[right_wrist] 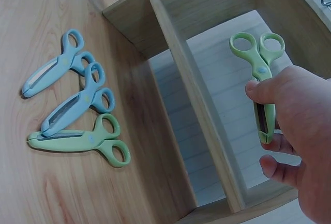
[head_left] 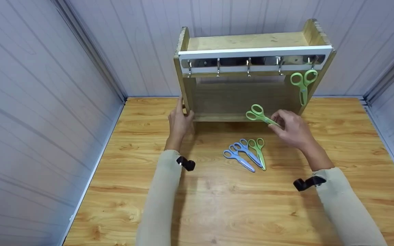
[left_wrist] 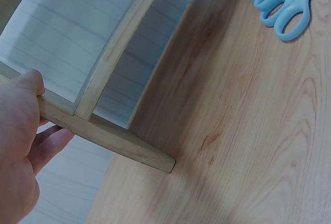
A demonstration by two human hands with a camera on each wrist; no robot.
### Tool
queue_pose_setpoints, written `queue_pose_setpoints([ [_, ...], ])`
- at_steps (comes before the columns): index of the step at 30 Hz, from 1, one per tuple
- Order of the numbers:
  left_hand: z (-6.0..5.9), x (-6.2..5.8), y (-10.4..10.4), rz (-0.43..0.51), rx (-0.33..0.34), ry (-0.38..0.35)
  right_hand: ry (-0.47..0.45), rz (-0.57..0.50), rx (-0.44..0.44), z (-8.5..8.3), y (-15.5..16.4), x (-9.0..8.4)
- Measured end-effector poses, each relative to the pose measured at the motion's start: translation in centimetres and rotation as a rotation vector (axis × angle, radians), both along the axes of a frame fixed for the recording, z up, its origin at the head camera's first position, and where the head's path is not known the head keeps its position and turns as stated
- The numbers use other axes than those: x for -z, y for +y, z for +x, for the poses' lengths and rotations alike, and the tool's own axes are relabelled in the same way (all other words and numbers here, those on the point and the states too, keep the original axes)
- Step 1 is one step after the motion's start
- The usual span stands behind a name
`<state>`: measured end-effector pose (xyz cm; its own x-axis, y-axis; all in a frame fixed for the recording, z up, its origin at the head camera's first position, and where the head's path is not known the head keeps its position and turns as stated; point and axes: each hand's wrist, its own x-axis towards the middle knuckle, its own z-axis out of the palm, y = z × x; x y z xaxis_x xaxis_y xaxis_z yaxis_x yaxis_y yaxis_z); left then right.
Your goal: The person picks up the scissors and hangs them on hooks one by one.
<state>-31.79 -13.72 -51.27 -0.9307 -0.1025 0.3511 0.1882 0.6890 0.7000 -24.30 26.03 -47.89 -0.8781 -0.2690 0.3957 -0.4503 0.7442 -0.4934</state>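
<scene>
Pinching the held scissors (head_left: 264, 118) by their blades, the right hand (head_left: 292, 128) points the loops at the rack (head_left: 231, 53), below its hooks. The left hand (head_left: 180, 121) grips the rack's left edge, by the table's (head_left: 217, 212) far edge. A hung pair (head_left: 303, 89) is on the hook nearest the rack's right edge. Two blue pairs (head_left: 240, 159) and a green pair (head_left: 260, 155) lie before the rack's lower front edge. The step looks like hanging scissors; the next move probably calls for lifting a loop onto a free hook (head_left: 280, 66), rack steadied.
</scene>
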Motion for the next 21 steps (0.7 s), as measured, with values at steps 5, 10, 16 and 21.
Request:
queue_pose_setpoints([
  [5,0.0,0.0,0.0,0.021,-0.005,-0.003,-0.014,-0.002,0.009,0.0,0.1,-0.4],
  [10,-0.1,0.1,0.0,0.010,-0.008,0.008,-0.002,-0.004,0.009,0.1,0.3,-0.8],
  [16,-0.1,0.1,0.0,0.000,-0.010,0.013,0.027,-0.004,0.016,0.1,0.3,-1.2],
  [21,-0.1,0.1,0.0,0.006,-0.006,0.012,0.043,-0.015,0.014,0.1,0.3,-1.7],
])
